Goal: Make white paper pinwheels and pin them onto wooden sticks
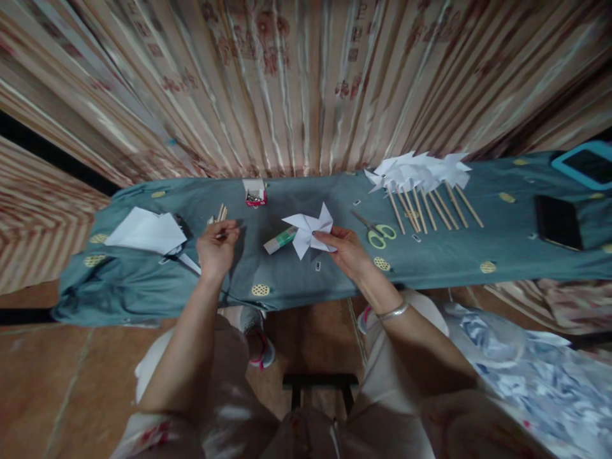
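Note:
A white paper pinwheel (pixel 302 237) with pointed blades is pinched at its centre and right side by my right hand (pixel 348 252). A small dark dot shows in its middle. Just behind and left of it, a glue stick (pixel 280 241) with a green label lies on the cloth. My left hand (pixel 217 250) has its fingers curled in front of a few short wooden sticks (pixel 222 212); whether something is between the fingertips is too small to tell. Green-handled scissors (pixel 377 233) lie partly open to the right of the pinwheel.
A small red-and-white box (pixel 255 193) of metal pins stands at the back. White paper sheets (pixel 146 231) lie left. Several finished pinwheels on sticks (pixel 421 175) lie right, then a dark phone (pixel 558 222) and a blue-framed device (pixel 586 166). A blue-green cloth (pixel 454 258) covers the narrow table.

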### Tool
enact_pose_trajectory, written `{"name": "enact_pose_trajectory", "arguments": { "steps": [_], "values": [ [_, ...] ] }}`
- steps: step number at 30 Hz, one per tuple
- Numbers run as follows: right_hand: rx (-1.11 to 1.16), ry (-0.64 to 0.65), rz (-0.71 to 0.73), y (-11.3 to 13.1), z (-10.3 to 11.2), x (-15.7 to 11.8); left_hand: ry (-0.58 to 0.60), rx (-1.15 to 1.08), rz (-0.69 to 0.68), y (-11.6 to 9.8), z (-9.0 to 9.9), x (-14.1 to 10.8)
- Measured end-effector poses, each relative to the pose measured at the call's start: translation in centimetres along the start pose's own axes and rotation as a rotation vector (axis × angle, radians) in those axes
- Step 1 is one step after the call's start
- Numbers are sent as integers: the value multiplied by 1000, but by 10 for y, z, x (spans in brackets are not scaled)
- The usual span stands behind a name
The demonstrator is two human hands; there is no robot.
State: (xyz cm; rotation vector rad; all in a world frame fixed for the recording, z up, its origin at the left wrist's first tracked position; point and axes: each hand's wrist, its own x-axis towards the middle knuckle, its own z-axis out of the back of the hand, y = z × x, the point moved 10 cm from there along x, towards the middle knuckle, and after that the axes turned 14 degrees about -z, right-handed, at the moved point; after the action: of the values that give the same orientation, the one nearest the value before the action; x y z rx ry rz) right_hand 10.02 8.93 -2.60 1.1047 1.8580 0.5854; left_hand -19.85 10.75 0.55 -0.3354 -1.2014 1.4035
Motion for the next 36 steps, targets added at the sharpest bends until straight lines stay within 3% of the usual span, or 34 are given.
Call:
{"name": "enact_pose_trajectory", "arguments": {
  "steps": [4, 8, 12, 24, 31, 36],
  "values": [
    [-11, 23, -21, -2, -2, 0, 71, 339, -69, 19, 18, 13],
    [-3, 27, -14, 0, -3, -3, 222, 605, -102, 26, 13, 11],
    [13, 22, -25, 3, -3, -6, 264, 684, -120, 30, 8, 9],
    [-18, 11, -34, 5, 7, -15, 365, 812, -134, 23, 4, 8],
    [-34, 29, -32, 7, 6, -19, 318, 729, -143, 23, 7, 10],
    [-69, 40, -26, 6, 4, -20, 197, 516, -77, 5, 13, 4]
  ]
}}
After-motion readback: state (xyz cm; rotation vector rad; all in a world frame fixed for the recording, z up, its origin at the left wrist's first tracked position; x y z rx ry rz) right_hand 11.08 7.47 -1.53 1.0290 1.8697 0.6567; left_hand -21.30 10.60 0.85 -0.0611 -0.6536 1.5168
